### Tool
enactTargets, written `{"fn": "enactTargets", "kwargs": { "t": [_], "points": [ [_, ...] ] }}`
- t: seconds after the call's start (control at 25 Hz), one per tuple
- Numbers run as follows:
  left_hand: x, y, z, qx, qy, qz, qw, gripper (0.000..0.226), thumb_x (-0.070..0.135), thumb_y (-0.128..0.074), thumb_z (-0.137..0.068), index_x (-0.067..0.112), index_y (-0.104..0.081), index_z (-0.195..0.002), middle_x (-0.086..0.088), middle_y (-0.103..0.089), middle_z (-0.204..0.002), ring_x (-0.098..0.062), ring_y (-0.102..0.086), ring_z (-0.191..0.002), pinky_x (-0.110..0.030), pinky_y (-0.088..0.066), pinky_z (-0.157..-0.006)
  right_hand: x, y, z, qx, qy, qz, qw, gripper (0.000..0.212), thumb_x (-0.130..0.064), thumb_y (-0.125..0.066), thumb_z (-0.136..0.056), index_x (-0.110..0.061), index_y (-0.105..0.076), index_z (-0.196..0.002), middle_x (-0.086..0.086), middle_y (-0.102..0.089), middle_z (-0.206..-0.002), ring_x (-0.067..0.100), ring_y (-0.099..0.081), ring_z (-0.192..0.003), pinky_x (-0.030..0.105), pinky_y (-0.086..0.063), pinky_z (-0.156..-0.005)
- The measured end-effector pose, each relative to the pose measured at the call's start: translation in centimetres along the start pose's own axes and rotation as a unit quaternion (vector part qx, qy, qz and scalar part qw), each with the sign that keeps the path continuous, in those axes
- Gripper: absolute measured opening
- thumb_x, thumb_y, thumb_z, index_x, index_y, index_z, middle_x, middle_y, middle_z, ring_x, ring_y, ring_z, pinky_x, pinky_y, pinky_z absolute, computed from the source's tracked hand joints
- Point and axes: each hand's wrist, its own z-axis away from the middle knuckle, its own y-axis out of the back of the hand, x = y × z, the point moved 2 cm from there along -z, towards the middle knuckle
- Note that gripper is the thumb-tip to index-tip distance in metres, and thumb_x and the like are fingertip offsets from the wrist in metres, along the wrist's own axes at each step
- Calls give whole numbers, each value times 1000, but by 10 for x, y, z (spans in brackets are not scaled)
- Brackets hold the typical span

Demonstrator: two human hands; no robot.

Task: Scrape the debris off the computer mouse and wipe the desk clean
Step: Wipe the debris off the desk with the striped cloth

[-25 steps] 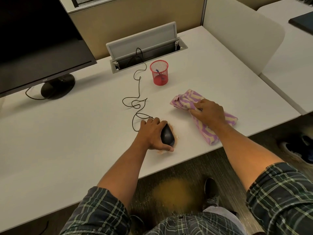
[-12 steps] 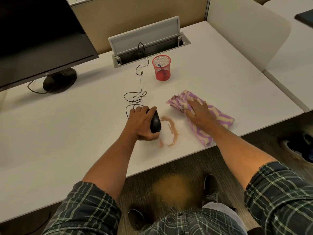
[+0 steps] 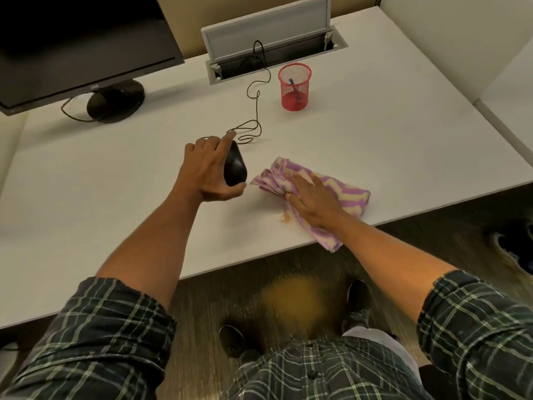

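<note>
My left hand (image 3: 209, 171) grips the black computer mouse (image 3: 235, 168), tilted on its side just above the white desk (image 3: 115, 197). The mouse's black cord (image 3: 255, 111) loops back toward the cable slot. My right hand (image 3: 313, 202) lies flat with straight fingers on a purple and cream striped cloth (image 3: 343, 189), pressing it onto the desk near the front edge. A small tan smear of debris (image 3: 285, 218) shows just left of the cloth, beside my right thumb. The cloth's near end hangs over the desk edge.
A red mesh pen cup (image 3: 294, 86) stands behind the cloth. A black monitor (image 3: 80, 44) on a round stand (image 3: 115, 101) fills the back left. An open cable tray (image 3: 274, 50) sits at the back. A white divider (image 3: 461, 39) borders the right side.
My left hand has carried the mouse left and away from the smear. My right hand has slid the cloth left over the smear, so most of it is now covered or gone.
</note>
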Motion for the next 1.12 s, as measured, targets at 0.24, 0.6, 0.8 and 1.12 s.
{"fn": "enactTargets", "kwargs": {
  "t": [0.24, 0.6, 0.8, 1.12],
  "points": [
    [-2, 9, 23, 13, 7, 5, 1000, 106, 72, -59, -65, 20, -28, -151, -14, -55, -128, -37, -52, -110, -50, -38, -94, -26, -23, 27, -27, 52, 13, 998, 55, -52, -32, -103, -38, -19, -155, -2, -38, -157, 29, -26, -148, 46, -31, -114],
    [-9, 8, 39, 13, -4, -7, 1000, 106, 74, -57, -67, 18, -27, -152, -15, -54, -128, -36, -52, -109, -49, -39, -95, -54, -52, 56, -57, 110, 37, 992, 56, -56, -30, -102, -40, -20, -154, -7, -37, -158, 29, -30, -147, 47, -38, -111],
    [-9, 4, 33, 28, -18, -7, 999, 106, 73, -57, -66, 18, -28, -151, -15, -55, -125, -37, -52, -109, -49, -37, -95, -55, -55, 60, -72, 136, 63, 986, 58, -54, -30, -102, -37, -21, -156, -6, -30, -161, 29, -27, -148, 43, -30, -117],
    [9, -10, 23, 10, -41, 1, 999, 107, 75, -56, -65, 18, -29, -151, -15, -55, -125, -37, -52, -109, -49, -38, -96, -23, -62, 71, -113, 353, 216, 903, 65, -17, -49, -98, -24, -22, -157, -2, -16, -165, 19, -9, -153, 41, -12, -124]
  ]
}}
